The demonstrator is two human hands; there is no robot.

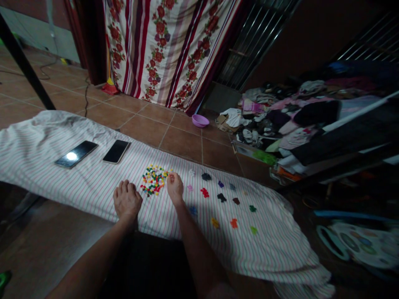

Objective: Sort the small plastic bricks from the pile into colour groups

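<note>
Here's the left hand (127,199), palm down on the striped cloth (102,195), fingers a little apart! Over to the right hand (175,187), fingers curled in; whether they're clamped on a piece, I can't tell. At its four o'clock, a yellow heap (215,223) and an orange heap (233,223); near three, a red heap (204,192). And there's the mixed pile of little coloured pieces (152,180), right by that hand at nine o'clock! Two phones, a nearer one (116,151) among them, lie at the pile's ten. Beyond, at one, a purple basin (200,121) on the floor; at twelve, a flowered curtain (165,54).
</note>
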